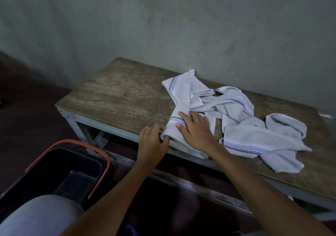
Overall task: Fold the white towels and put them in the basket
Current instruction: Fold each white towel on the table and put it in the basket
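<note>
At the table (112,97) edge, left hand (152,142) pinches the towel (172,133), right hand (197,130) presses it flat.

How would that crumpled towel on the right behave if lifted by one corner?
Probably floppy: the crumpled towel lies in soft folds, so it would likely droop and unfold. It looks thin, so probably light. Pushed, it might bunch on the rough wooden table.
</note>
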`<state>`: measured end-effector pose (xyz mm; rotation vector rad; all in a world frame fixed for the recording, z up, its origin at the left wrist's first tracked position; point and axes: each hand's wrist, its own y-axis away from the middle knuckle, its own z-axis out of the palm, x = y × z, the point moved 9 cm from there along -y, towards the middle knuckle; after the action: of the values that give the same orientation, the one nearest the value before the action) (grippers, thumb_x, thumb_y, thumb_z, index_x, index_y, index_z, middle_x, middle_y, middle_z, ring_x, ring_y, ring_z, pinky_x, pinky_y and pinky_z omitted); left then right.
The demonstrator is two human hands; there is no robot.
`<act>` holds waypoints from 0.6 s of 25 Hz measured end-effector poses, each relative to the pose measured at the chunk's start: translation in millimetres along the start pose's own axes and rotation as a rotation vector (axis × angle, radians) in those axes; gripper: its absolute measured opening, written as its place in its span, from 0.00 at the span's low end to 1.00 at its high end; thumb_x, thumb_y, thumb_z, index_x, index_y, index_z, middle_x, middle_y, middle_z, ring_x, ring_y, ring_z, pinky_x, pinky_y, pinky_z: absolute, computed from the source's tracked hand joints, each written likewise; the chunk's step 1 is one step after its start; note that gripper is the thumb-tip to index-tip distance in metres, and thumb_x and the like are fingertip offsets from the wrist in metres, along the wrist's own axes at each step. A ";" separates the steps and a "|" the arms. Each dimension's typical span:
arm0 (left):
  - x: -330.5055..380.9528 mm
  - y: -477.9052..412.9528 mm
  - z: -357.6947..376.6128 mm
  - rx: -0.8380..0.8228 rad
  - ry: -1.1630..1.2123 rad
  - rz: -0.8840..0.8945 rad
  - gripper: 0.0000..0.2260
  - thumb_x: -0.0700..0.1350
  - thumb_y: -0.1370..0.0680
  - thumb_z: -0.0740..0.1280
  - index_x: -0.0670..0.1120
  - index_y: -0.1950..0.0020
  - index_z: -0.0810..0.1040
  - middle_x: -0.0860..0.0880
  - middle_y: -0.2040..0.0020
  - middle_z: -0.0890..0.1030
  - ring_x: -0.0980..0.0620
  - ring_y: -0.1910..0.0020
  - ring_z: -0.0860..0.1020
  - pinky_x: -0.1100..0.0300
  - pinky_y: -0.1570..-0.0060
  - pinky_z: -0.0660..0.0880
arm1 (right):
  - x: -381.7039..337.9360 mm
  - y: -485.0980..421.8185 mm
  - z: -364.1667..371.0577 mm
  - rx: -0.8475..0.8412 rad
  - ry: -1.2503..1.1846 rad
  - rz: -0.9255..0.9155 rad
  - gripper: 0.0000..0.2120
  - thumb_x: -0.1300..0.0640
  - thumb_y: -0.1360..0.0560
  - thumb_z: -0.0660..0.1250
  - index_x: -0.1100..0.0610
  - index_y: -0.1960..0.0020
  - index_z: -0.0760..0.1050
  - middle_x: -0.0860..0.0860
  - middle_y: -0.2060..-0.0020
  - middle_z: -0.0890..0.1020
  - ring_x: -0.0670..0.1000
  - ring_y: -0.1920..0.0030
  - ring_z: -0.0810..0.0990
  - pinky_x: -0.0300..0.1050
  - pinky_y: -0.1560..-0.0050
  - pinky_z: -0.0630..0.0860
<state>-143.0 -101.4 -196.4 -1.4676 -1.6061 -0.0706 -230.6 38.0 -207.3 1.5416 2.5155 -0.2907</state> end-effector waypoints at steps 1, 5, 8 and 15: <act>0.7 1.7 -0.4 0.004 0.003 -0.015 0.10 0.49 0.29 0.61 0.44 0.55 0.75 0.51 0.63 0.76 0.55 0.62 0.68 0.50 0.52 0.74 | 0.0 -0.2 -0.7 0.011 -0.006 -0.005 0.37 0.33 0.30 0.36 0.45 0.26 0.56 0.55 0.27 0.59 0.56 0.26 0.55 0.60 0.28 0.49; 0.6 5.3 1.4 0.028 0.002 -0.081 0.10 0.47 0.29 0.61 0.43 0.54 0.75 0.50 0.62 0.77 0.56 0.62 0.67 0.50 0.50 0.73 | -0.7 0.2 -1.3 0.039 0.001 -0.012 0.37 0.34 0.30 0.36 0.46 0.26 0.57 0.56 0.27 0.61 0.56 0.26 0.56 0.60 0.28 0.50; -6.5 -0.8 7.3 -0.006 -0.011 -0.165 0.10 0.50 0.31 0.70 0.46 0.56 0.74 0.54 0.64 0.75 0.53 0.63 0.71 0.55 0.49 0.69 | -0.9 1.9 0.5 0.033 0.059 -0.028 0.37 0.35 0.30 0.33 0.46 0.25 0.55 0.56 0.26 0.59 0.56 0.25 0.55 0.60 0.28 0.50; -5.8 -1.0 6.6 -0.116 0.002 -0.092 0.14 0.51 0.36 0.63 0.46 0.54 0.72 0.55 0.60 0.73 0.53 0.60 0.71 0.55 0.50 0.71 | 12.4 0.8 6.8 -0.084 0.053 0.044 0.28 0.37 0.22 0.45 0.43 0.24 0.47 0.50 0.23 0.50 0.50 0.23 0.46 0.57 0.25 0.42</act>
<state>-148.4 -102.2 -203.4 -1.4805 -1.6918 -0.2210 -235.1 47.2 -217.0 1.5899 2.4949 -0.1377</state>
